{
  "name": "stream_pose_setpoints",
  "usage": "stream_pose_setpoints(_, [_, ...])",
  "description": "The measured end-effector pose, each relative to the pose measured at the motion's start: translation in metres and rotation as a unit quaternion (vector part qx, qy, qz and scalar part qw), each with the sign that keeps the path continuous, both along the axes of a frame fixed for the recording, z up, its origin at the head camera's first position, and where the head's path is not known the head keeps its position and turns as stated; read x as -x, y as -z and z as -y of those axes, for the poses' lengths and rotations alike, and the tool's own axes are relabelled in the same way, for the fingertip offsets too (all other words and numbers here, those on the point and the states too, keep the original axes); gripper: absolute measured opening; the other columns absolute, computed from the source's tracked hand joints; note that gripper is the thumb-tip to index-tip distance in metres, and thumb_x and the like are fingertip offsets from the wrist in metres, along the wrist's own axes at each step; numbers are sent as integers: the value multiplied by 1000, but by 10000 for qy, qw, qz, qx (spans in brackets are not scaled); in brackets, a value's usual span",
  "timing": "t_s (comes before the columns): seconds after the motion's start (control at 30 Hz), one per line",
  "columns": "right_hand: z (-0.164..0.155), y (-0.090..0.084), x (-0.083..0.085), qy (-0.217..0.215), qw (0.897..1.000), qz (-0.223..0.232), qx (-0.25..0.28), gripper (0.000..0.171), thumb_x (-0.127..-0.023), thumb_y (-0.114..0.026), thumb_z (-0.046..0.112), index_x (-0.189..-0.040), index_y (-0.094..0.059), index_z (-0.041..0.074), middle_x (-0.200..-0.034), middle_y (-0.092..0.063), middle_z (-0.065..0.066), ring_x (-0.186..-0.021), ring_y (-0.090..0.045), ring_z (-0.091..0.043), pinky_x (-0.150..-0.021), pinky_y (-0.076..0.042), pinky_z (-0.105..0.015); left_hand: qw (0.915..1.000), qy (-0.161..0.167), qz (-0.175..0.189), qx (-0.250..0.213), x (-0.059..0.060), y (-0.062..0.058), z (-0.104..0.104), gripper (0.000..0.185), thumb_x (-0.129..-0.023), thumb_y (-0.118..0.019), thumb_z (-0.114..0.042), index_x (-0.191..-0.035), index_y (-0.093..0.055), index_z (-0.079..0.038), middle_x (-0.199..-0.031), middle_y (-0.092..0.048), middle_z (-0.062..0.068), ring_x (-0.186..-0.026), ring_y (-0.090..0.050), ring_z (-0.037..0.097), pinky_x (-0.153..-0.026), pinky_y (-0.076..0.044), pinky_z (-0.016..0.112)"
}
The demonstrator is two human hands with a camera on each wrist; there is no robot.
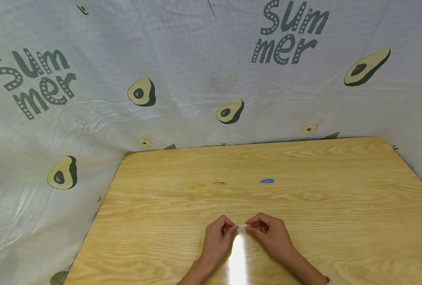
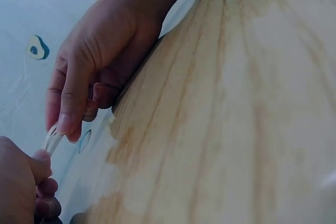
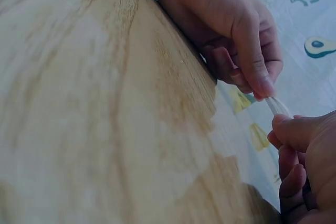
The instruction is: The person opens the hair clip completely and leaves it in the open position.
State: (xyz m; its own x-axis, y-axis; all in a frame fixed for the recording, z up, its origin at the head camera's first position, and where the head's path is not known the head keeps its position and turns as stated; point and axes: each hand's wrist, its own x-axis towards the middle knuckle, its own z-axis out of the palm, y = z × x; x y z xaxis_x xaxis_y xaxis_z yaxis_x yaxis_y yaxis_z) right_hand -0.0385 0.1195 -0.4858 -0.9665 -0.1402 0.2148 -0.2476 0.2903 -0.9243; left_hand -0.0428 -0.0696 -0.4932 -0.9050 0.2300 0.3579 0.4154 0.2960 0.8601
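Left hand (image 1: 218, 237) and right hand (image 1: 269, 233) each pinch one end of a small clear clip (image 2: 52, 139), held just above the wooden table (image 1: 339, 198), well nearer the person than the blue clip (image 1: 267, 181). Risk: the purchase is fingertip-only, so the slick piece could slip or spring loose. Once on the pale grain it would be hard to spot.

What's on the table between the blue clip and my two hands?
Nothing: in the head view only bare wooden table lies between the blue clip and the left hand and right hand, which pinch a small clear piece.
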Motion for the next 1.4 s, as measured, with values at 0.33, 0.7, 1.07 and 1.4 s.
stream_pose_setpoints(0.33, [1, 4, 2, 31, 10000, -65, -69, 11, -81, -77, 15, -89, -71, 19, -71, -63, 9, -51, -44, -4, -43, -38, -22, 9995, -210, 63, 246, 0, -2, 0, 9, -86, -69, -3, -83, -61, -5, -65, -56, -4, -52, -41, -3, -43, -40, 17])
stream_pose_setpoints(0.7, [1, 4, 2, 85, 9999, 14, -100, 9, -83, -76, 20, -90, -70, 21, -73, -64, 10, -51, -47, -7, -44, -40, -24, 9992, -187, 218, 277, 1, -1, 0, 6, -89, -67, -8, -87, -63, -5, -70, -58, -4, -57, -47, 1, -49, -44, 19])
stream_pose_setpoints(1.07, [4, 2, 1, 218, 9995, 116, -215, 13, -81, -77, 13, -87, -70, 21, -72, -62, 11, -51, -48, -7, -45, -41, -24, 9989, -224, 120, 401, 0, -1, 0, 11, -87, -69, -5, -82, -60, -8, -63, -52, -8, -52, -40, -3, -43, -38, 17])
stream_pose_setpoints(1.4, [5, 1, 1, 250, 9993, 125, -253, 14, -80, -77, 9, -85, -69, 19, -70, -61, 10, -50, -45, -6, -44, -39, -23, 9983, -235, -132, 516, 0, 0, -2, 13, -87, -69, -5, -80, -59, -6, -62, -54, -5, -51, -38, -5, -42, -35, 13])
